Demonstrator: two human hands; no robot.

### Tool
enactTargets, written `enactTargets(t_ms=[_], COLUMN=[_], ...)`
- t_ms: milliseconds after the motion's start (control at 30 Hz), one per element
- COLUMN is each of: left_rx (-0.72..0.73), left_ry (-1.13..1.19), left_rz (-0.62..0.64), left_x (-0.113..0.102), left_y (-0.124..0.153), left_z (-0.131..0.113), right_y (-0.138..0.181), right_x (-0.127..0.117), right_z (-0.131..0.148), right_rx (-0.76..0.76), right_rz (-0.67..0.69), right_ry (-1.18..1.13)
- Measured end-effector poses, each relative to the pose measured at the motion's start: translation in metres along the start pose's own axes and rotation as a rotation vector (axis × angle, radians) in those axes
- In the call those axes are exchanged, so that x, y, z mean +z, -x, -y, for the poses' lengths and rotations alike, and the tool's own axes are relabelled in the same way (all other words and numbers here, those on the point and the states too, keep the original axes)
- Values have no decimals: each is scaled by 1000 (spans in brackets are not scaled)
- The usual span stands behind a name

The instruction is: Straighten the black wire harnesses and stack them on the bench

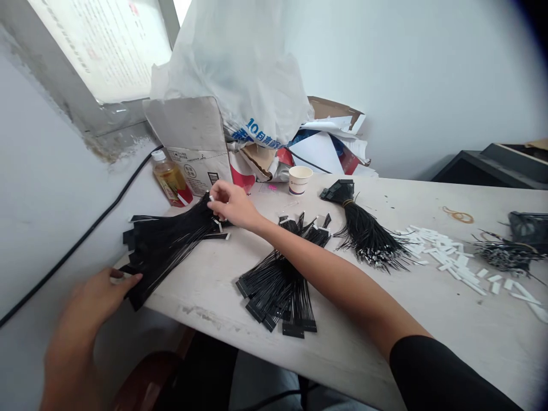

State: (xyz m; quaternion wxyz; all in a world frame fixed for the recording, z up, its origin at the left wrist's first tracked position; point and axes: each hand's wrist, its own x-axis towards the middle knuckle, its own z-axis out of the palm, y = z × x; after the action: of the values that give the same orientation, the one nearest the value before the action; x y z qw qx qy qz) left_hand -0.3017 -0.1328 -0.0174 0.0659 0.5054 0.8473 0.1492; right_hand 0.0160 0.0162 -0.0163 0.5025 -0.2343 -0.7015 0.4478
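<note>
A pile of black wire harnesses (171,240) lies across the left corner of the table, with wide black connectors on one end and small white ones on the other. My right hand (233,205) pinches a harness by its white connector end at the pile's far right. At the near left, my left hand (100,297), slightly blurred, has thumb and fingers closed on the black connector end of a harness. A second pile of harnesses (280,285) lies beneath my right forearm, which hides part of it.
A rubber-banded bundle of black wires (372,231) lies beyond, near white plastic pieces (454,257) and rubber bands (458,215). Along the wall stand a bottle (172,180), a cardboard box (197,142), a paper cup (299,180) and a big plastic bag (240,68). A black cable (98,220) runs at left.
</note>
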Motion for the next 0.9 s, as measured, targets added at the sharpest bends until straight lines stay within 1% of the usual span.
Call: enactTargets(t_ms=[67, 100, 167, 233, 300, 367, 433, 500, 567, 633, 667, 767, 833, 900], left_rx=[-35, -36, -4, 2, 14, 61, 107, 95, 53, 36, 31, 49, 50, 29], left_ry=[-176, -227, -175, 26, 355, 712, 968, 1074, 1114, 1143, 1145, 1198, 1233, 1239], left_rz=[-15, -34, -69, -77, -99, -120, -111, -71, 24, 205, 259, 261, 242, 255], left_x=[-2, -4, -5, -4, -3, -2, 0, 5, 14, 26, 32, 42, 44, 46], left_y=[7, 10, 16, 22, 28, 34, 41, 49, 60, 72, 78, 88, 89, 89], left_z=[-15, -22, -37, -50, -62, -71, -78, -85, -94, -105, -111, -126, -133, -136], right_y=[4, 6, 13, 20, 28, 37, 47, 59, 73, 88, 95, 113, 122, 126], right_x=[-5, -8, -14, -21, -29, -41, -53, -66, -79, -93, -100, -119, -129, -137], right_z=[8, 12, 18, 23, 26, 28, 29, 27, 27, 28, 30, 42, 50, 57], right_rx=[53, 69, 78, 86, 91, 94, 110, 151, 225, 311, 347, 410, 466, 540], right_rz=[-75, -103, -142, -144, -128, -115, -90, -61, -41, -40, -41, -68, -110, -152], right_ry=[-159, -210, -272, -308, -334, -342, -334, -315, -275, -210, -172, -83, -56, -45])
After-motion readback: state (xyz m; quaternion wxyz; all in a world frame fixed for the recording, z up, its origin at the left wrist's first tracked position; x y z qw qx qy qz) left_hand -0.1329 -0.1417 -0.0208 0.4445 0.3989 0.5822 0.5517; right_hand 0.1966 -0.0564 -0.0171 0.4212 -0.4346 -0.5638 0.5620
